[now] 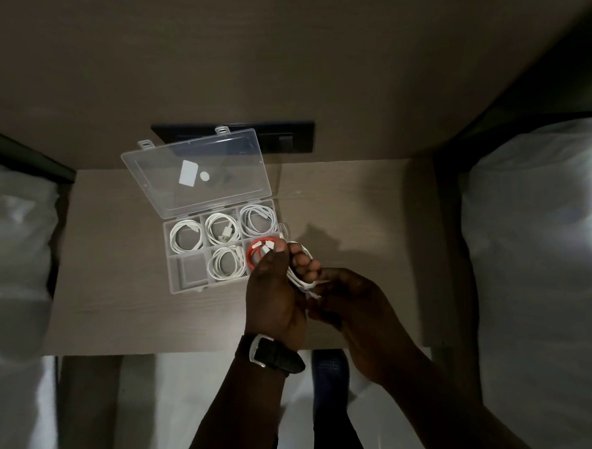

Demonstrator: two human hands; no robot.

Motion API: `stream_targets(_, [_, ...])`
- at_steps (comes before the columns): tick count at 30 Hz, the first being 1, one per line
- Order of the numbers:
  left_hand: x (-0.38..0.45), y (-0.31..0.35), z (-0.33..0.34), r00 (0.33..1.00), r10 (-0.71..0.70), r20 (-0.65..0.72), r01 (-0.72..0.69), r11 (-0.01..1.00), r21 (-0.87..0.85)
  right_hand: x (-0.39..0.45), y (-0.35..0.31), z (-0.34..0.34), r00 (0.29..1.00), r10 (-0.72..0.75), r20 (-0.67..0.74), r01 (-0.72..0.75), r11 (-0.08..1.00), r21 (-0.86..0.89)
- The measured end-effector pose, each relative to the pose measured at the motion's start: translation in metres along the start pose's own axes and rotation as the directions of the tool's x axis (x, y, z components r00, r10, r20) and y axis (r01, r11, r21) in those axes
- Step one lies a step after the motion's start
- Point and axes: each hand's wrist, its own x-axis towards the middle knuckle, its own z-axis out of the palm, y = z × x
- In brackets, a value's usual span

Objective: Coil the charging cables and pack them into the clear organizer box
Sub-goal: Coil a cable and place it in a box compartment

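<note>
A person is holding a thin white charging cable (302, 275), wound into a small loose coil, above the pale wood-grain counter (120, 302) just to the right of the clear plastic organizer box (220, 249). The left hand (274, 294), wearing a dark wristwatch (270, 354), is closing its thumb and fingers around the coil. The right hand (346, 304) is lying against the coil's lower end, where a short white connector tip is sticking out; whether it is gripping the cable cannot be told in the dim light.

The box is sitting open on the counter, its transparent hinged lid (199, 174) tilting back. It is showing six compartments: three white coils in the far row, one white coil in the near middle cell, a red-orange coiled cable (255, 257) in the near right cell, partly behind the left hand's fingers. The near left cell is holding no cable.

White bedding (546, 245) is lying on both sides.
</note>
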Motion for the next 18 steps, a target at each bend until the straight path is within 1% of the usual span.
stream_targets(3, [-0.003, 0.003, -0.004, 0.992, 0.095, -0.082, -0.083, 0.988, 0.131, -0.003, 0.007, 0.006, 0.989, -0.148, 0.010, 0.148, 0.981, -0.127])
stream_targets(5, [-0.005, 0.006, -0.006, 0.986, 0.138, -0.096, -0.123, 0.981, 0.149, -0.007, 0.012, 0.011, 0.961, -0.273, 0.046, 0.275, 0.930, -0.242])
stream_targets(7, [-0.008, 0.012, -0.007, 0.984, 0.152, -0.088, -0.140, 0.981, 0.131, -0.011, 0.015, 0.014, 0.933, -0.354, 0.068, 0.358, 0.887, -0.291])
stream_targets(9, [-0.011, 0.014, -0.009, 0.986, 0.139, -0.092, -0.130, 0.986, 0.101, -0.013, 0.019, 0.016, 0.925, -0.379, 0.026, 0.370, 0.885, -0.283])
stream_targets(11, [-0.016, 0.012, -0.012, 0.989, 0.099, -0.106, -0.092, 0.994, 0.065, -0.013, 0.022, 0.018, 0.916, -0.401, -0.022, 0.379, 0.880, -0.285])
stream_targets(14, [-0.023, 0.010, -0.018, 0.992, 0.040, -0.117, -0.034, 0.998, 0.060, -0.009, 0.027, 0.025, 0.901, -0.427, -0.079, 0.390, 0.876, -0.285])
stream_targets(16, [-0.025, 0.011, -0.022, 0.993, 0.036, -0.116, -0.030, 0.998, 0.053, -0.007, 0.030, 0.030, 0.874, -0.466, -0.135, 0.415, 0.863, -0.288])
stream_targets(18, [-0.028, 0.011, -0.023, 0.992, 0.029, -0.124, -0.020, 0.997, 0.069, -0.004, 0.034, 0.033, 0.850, -0.500, -0.167, 0.430, 0.840, -0.330])
